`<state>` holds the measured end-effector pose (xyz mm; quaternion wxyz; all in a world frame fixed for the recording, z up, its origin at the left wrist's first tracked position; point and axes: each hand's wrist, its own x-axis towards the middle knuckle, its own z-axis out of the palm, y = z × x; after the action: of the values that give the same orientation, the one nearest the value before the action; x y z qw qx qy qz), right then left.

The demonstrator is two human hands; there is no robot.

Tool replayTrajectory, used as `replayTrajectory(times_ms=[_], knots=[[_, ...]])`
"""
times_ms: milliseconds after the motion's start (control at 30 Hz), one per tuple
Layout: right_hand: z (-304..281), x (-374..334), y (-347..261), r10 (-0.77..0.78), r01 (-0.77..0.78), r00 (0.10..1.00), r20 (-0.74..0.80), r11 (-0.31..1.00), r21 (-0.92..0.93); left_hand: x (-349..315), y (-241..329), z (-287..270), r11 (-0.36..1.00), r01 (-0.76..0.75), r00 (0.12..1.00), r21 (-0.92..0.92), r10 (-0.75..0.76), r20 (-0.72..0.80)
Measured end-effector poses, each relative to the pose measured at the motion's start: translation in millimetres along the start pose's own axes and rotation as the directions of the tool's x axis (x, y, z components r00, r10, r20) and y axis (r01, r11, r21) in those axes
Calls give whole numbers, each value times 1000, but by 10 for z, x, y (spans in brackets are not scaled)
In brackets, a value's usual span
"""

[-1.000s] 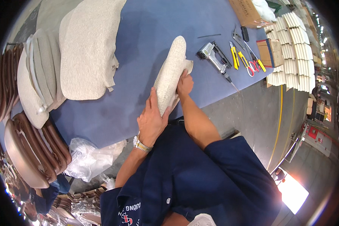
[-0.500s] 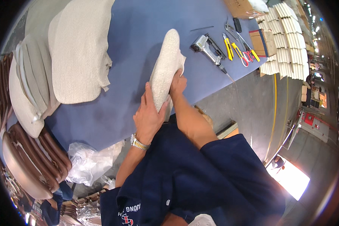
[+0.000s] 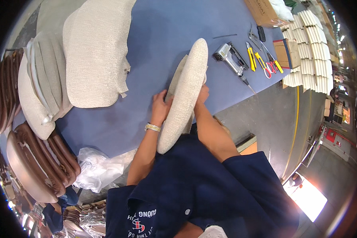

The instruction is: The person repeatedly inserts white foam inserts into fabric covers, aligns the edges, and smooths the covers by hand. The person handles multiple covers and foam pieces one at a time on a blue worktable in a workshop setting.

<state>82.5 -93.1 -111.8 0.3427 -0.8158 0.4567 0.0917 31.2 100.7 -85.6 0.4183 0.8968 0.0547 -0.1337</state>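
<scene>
A padded cushion (image 3: pixel 184 95) in beige textured fabric stands on edge between my hands over the table, its long rim turned up. Loose beige fabric shows along its left side. My left hand (image 3: pixel 160 107), with a metal-band watch at the wrist, is closed on that left side, its fingertips partly hidden by the cushion. On the other side my right hand (image 3: pixel 202 95) is closed against the cushion's edge, with most of its fingers out of sight behind it.
On the blue-grey table (image 3: pixel 150 51) lie a staple gun (image 3: pixel 232 59), a yellow cutter (image 3: pixel 250 57), scissors (image 3: pixel 269 69) and pliers. Beige covered panels (image 3: pixel 95 59) and brown cushions (image 3: pixel 35 162) are stacked at left. Cartons (image 3: pixel 287 53) and a plastic bag (image 3: pixel 99 168) flank the table.
The cushion has been turned and tipped, so its edge now faces up and its lower end is nearer me. My left hand has shifted to its left side; my right stays at its right.
</scene>
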Motion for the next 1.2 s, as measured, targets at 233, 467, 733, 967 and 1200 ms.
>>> replayTrajectory(times_ms=[233, 467, 733, 967, 1200], knots=[[-69, 49, 215, -58, 65, 996, 71, 993, -102, 291, 167, -263, 971, 177, 908, -163, -97, 407], [-144, -104, 192, -24, 27, 997, 72, 999, -43, 358, 335, -76, 479, 554, 824, -681, -200, 530], [-266, -115, -58, 28, -30, 997, 72, 999, 31, 518, 601, 307, 985, 22, 992, -170, -43, -117], [-381, -239, -292, 100, -102, 994, 44, 994, 45, 568, 514, 313, 995, -14, 996, -103, 4, -94], [-353, -225, -302, 108, -109, 994, 31, 994, 10, 584, 514, 347, 997, 64, 997, -35, -65, -43]])
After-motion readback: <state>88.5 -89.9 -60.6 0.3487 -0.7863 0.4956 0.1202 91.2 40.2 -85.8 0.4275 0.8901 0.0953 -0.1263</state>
